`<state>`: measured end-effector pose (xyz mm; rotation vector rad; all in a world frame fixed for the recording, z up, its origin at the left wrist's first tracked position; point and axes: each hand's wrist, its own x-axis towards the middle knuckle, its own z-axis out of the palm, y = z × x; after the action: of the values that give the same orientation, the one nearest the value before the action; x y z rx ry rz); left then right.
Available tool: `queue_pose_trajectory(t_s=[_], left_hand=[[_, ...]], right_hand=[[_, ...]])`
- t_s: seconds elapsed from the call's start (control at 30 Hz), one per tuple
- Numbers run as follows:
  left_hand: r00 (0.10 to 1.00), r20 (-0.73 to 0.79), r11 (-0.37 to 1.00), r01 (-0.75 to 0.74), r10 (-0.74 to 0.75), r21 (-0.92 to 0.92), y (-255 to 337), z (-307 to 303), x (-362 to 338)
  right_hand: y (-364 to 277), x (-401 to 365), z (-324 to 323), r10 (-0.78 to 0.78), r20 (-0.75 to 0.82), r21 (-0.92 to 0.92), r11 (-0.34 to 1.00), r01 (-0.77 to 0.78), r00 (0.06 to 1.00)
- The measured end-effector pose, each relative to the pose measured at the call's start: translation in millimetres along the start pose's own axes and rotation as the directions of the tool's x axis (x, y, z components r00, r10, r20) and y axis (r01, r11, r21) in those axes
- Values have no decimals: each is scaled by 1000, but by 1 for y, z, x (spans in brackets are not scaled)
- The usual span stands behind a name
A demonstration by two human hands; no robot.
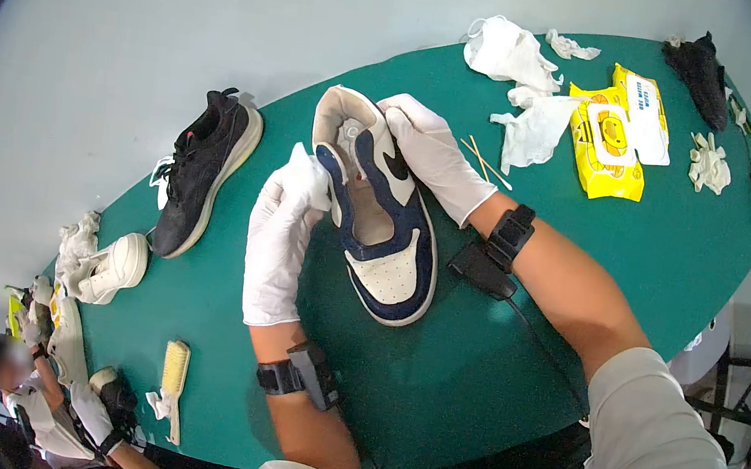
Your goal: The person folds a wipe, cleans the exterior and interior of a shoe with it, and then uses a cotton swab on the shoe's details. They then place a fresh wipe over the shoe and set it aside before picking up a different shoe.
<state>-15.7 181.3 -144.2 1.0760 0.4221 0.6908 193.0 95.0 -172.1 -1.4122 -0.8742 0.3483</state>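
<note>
A navy and white sneaker [390, 269] without laces is held over the green table, toe toward me, with its opening facing up. My right hand [437, 153], in a white glove, is closed on its heel side near the dark swoosh. On the opposite side my left hand [280, 232], also gloved in white, is closed on what looks like a crumpled white wipe [309, 179]. That wipe touches the sneaker's collar side. The left fingertips are partly hidden by it. Black bands with small boxes sit on both wrists.
A black sneaker [204, 181] and a white shoe [116, 270] stand left. A brush [172, 388] lies nearer me. Yellow wipes packs [606, 174], crumpled wipes [539, 128], cotton swabs [487, 162] and a glove [710, 163] lie right. Another person [45, 410] works at lower left.
</note>
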Motion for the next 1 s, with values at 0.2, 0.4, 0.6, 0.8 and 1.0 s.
queue_pose_trajectory(t_s=[0.2,0.4,0.6,0.8,1.0], left_hand=[[988,-142,955,94,-55,281,-5,-6,5],[992,-117,917,11,39,398,-6,-17,9],[993,-15,921,-102,116,375,21,22,1],[973,-78,802,-133,218,582,26,43,-1],[838,-104,805,-470,536,362,42,46,-2]], right_hand=[[-3,0,-1,41,6,-6,999,-41,999],[-5,1,-2,106,23,-22,994,-105,994],[-8,1,-2,138,38,-56,989,-136,990],[-8,1,-1,148,18,-32,989,-148,989],[-8,2,1,184,21,0,983,-184,983]])
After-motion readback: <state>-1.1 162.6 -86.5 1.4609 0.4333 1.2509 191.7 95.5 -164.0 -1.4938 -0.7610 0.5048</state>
